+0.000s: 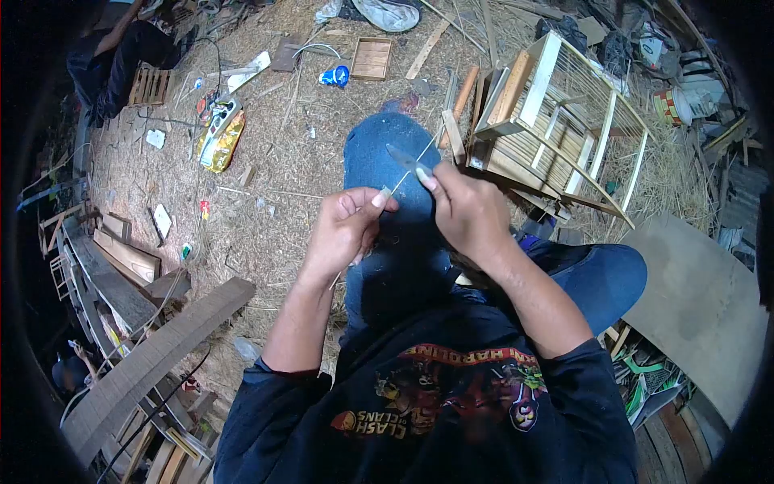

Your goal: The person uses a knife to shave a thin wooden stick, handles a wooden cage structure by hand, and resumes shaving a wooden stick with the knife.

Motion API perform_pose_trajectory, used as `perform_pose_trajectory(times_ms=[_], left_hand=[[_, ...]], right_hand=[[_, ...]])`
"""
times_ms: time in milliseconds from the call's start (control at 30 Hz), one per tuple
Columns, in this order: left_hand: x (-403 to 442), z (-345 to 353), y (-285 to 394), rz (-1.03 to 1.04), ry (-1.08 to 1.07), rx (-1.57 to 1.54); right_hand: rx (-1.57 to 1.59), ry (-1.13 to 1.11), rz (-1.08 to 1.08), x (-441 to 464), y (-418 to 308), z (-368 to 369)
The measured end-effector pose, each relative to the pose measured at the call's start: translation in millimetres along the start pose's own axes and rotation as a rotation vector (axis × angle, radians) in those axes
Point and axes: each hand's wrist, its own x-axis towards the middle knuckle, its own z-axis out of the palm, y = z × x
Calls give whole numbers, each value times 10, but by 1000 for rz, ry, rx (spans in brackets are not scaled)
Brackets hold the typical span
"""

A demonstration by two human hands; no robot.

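Observation:
Above my jeans-clad knee, my left hand (351,222) pinches a thin light stick (401,181) between thumb and fingers. The stick slants up to the right, and a thin end also shows below the hand near the wrist. My right hand (468,206) is closed round a small knife (405,158), its handle mostly hidden in the fingers. The blade points up and left and lies across the stick, a little beyond my left fingertips. Whether the edge touches the stick is too small to tell.
A slatted wooden cage frame (556,121) stands at the upper right beside wood pieces. A wooden tray (372,59), a blue can (334,77) and a yellow bag (221,141) lie ahead. A long plank (161,355) is at lower left. Another person (121,60) sits at the upper left.

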Motion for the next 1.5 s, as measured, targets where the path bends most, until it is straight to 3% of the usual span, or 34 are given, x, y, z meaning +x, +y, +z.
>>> perform_pose_trajectory(times_ms=[167,233,600,1033,1200,1333,1500], left_hand=[[-6,-34,-28,7,-29,-33],[5,-32,-13,7,-21,-39],[26,5,-81,36,19,-22],[-30,-29,-73,42,-79,-105],[-74,75,20,7,74,13],[-52,71,-1,29,68,13],[-32,57,-20,38,58,41]], right_hand=[[11,-46,90,14,0,-15],[21,8,-39,-41,-22,24],[43,-27,-59,-74,-70,-26],[-30,-38,65,35,3,-56],[-52,-26,75,58,1,-36],[-48,-15,-38,2,-16,-39],[-39,6,25,21,11,-25]])
